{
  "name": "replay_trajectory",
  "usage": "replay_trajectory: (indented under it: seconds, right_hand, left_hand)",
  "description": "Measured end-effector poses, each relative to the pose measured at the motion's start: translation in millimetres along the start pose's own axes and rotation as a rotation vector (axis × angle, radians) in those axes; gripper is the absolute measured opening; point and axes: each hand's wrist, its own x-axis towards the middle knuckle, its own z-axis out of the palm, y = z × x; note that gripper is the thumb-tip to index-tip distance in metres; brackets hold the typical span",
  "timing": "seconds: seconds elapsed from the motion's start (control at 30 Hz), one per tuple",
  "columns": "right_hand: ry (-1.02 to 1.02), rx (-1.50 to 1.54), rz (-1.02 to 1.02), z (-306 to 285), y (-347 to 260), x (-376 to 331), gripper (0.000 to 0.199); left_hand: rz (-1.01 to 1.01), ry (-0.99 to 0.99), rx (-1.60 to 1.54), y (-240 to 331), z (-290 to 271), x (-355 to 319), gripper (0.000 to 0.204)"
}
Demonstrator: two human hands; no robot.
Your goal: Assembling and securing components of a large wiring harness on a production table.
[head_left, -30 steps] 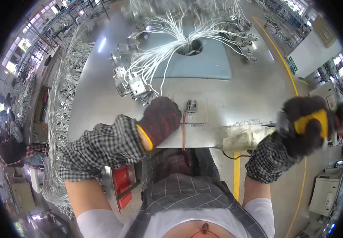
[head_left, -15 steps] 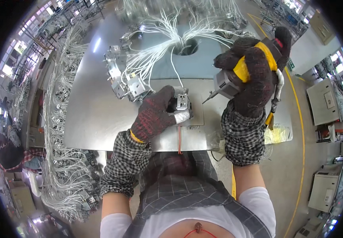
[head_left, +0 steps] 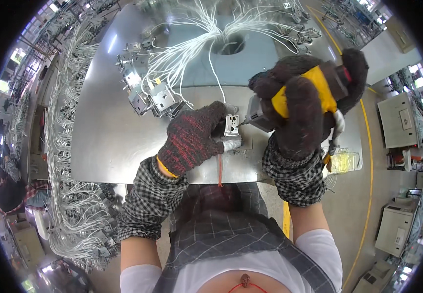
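Note:
My left hand [head_left: 194, 136], in a dark knitted glove flecked with red, is closed around a small silver socket module [head_left: 232, 125]. The module sits on the metal worktop [head_left: 108, 132]; a white cable runs up from it and a reddish cord [head_left: 220, 171] hangs below. In my right hand [head_left: 303, 117], also gloved, is a black-and-yellow power screwdriver [head_left: 259, 113]. Its thin bit points left, with the tip at the module's right side; whether it touches a screw is too small to tell.
Several similar modules [head_left: 160, 97] lie at the left beyond my left hand. A bundle of white cables [head_left: 211, 34] comes from a hole in the grey panel [head_left: 196, 78]. Many cabled modules hang along the left [head_left: 69, 205]. A clear yellowish tray [head_left: 344, 162] stands at the right edge.
The power screwdriver has moved left and slightly down, bringing its bit from apart to the module's side. My left hand and the module have shifted slightly right in the picture.

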Motion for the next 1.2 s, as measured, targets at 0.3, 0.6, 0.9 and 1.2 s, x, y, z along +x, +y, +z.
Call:
replay_trajectory:
  seconds: [0.3, 0.6, 0.9, 1.2]
  right_hand:
    - [-0.058, -0.275, 0.036, -12.1, 2.4, -15.8, 0.058]
    - [-0.071, -0.36, 0.063, -16.1, 8.0, -16.8, 0.038]
    - [-0.126, -0.432, -0.115, -1.1, 4.4, -11.7, 0.082]
    - [-0.085, -0.288, -0.037, 6.7, -1.3, -12.3, 0.083]
  left_hand:
    - [0.349, 0.485, 0.534, 29.8, -7.0, -18.3, 0.066]
    - [0.096, 0.294, 0.679, -33.9, -89.9, -21.6, 0.055]
    - [0.357, 0.067, 1.163, -52.7, -107.3, -16.0, 0.051]
    - [0.018, -0.011, -0.253, -1.5, -129.6, 1.8, 0.049]
